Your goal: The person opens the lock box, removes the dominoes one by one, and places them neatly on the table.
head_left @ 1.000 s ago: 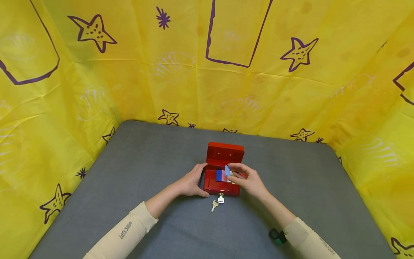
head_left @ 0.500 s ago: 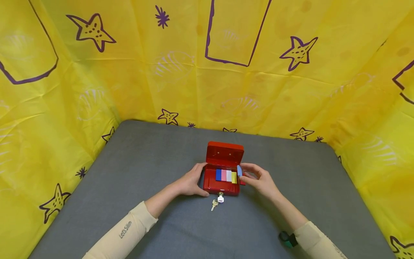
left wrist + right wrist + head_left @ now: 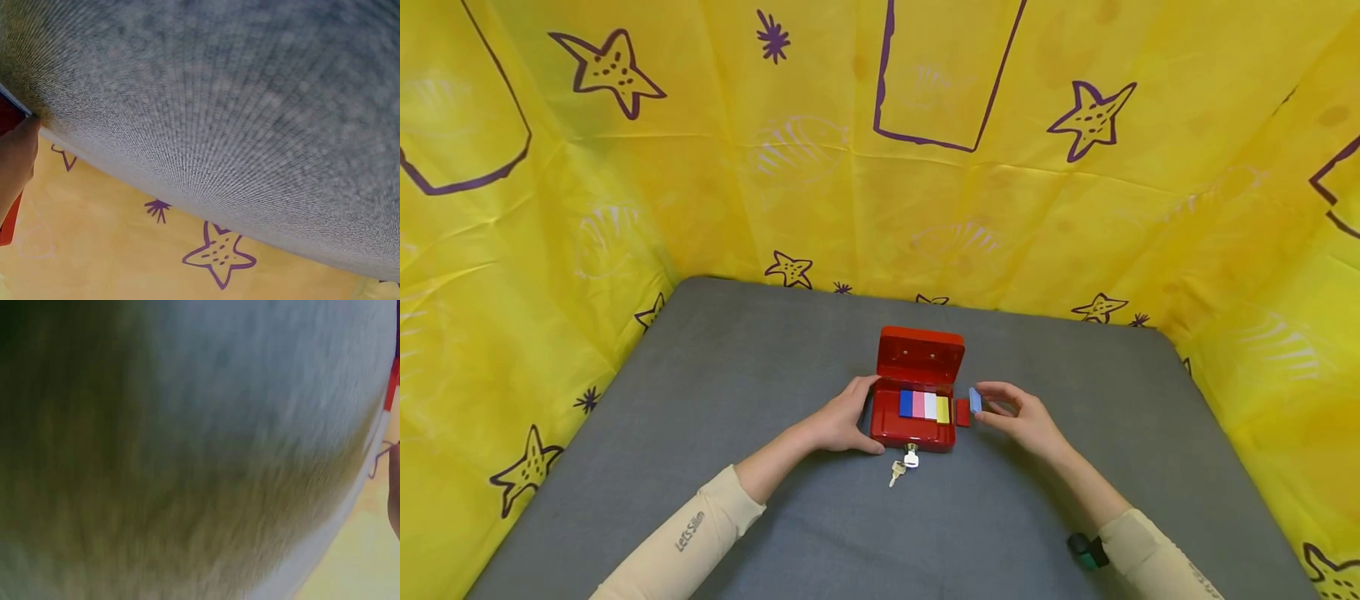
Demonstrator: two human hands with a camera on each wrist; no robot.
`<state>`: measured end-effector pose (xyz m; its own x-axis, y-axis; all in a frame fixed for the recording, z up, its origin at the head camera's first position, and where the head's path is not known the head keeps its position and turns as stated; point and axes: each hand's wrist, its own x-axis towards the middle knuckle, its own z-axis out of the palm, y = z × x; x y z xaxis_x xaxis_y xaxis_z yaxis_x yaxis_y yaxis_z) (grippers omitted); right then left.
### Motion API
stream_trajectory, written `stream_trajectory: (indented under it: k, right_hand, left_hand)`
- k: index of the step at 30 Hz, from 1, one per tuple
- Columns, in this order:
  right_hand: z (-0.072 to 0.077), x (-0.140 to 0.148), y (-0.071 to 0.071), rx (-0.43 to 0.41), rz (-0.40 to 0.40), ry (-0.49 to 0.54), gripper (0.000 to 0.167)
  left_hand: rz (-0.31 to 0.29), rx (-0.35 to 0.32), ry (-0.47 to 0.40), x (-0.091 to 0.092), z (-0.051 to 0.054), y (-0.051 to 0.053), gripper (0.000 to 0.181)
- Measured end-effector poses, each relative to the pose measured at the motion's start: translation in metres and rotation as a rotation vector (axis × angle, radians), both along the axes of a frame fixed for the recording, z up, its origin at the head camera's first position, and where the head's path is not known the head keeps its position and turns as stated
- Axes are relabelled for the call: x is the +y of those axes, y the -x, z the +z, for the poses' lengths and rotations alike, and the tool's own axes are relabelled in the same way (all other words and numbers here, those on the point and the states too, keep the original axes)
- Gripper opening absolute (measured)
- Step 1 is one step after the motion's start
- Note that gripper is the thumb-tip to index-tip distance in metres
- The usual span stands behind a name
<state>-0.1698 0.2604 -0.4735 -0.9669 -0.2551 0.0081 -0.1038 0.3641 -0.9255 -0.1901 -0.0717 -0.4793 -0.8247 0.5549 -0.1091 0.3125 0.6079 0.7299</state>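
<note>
A red metal box (image 3: 887,429) stands with its lid (image 3: 921,355) raised. Inside, side by side, lie a dark blue block (image 3: 906,404), a pink one (image 3: 918,405), a white one (image 3: 930,407) and a yellow one (image 3: 942,410). My left hand (image 3: 842,421) rests against the box's left side, thumb at the front corner. Just right of the box, my right hand (image 3: 1021,418) pinches a light blue block (image 3: 975,401) between thumb and fingers. A red block (image 3: 962,412) lies against the box's right side, near those fingertips.
Two keys hang at the box's front, one in the lock (image 3: 912,457) and one loose (image 3: 897,473) on the grey table (image 3: 790,350). Yellow patterned cloth (image 3: 820,200) surrounds the table's back and sides.
My right hand has moved right with the light blue block, from above the box to beyond its right side, uncovering the white and yellow blocks. My left hand has stayed against the box.
</note>
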Motion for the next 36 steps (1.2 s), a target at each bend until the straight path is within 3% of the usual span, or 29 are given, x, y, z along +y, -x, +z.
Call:
stream_trajectory:
  k: [6, 9, 13, 16, 23, 36]
  right_hand:
    - [0.0, 0.004, 0.0, 0.018, 0.01, -0.093, 0.047]
    - [0.013, -0.001, -0.005, 0.028, 0.009, -0.136, 0.046]
    - [0.009, 0.002, -0.004, 0.047, 0.014, -0.2, 0.045]
    - [-0.006, 0.009, 0.001, 0.086, 0.02, -0.258, 0.045]
    - [-0.007, 0.005, 0.001, 0.184, 0.047, -0.366, 0.045]
    - [-0.008, 0.005, 0.001, 0.277, 0.083, -0.396, 0.044]
  left_hand:
    - [0.002, -0.003, 0.006, 0.001, 0.002, -0.001, 0.104]
    - [0.008, -0.002, -0.001, 0.001, 0.003, -0.002, 0.104]
    - [0.011, -0.004, -0.009, 0.001, 0.004, -0.002, 0.104]
    - [0.006, -0.003, -0.012, 0.001, 0.004, -0.002, 0.104]
    - [-0.001, 0.003, 0.001, 0.0, 0.002, 0.0, 0.104]
    - [0.01, -0.012, 0.005, 0.001, 0.002, -0.001, 0.104]
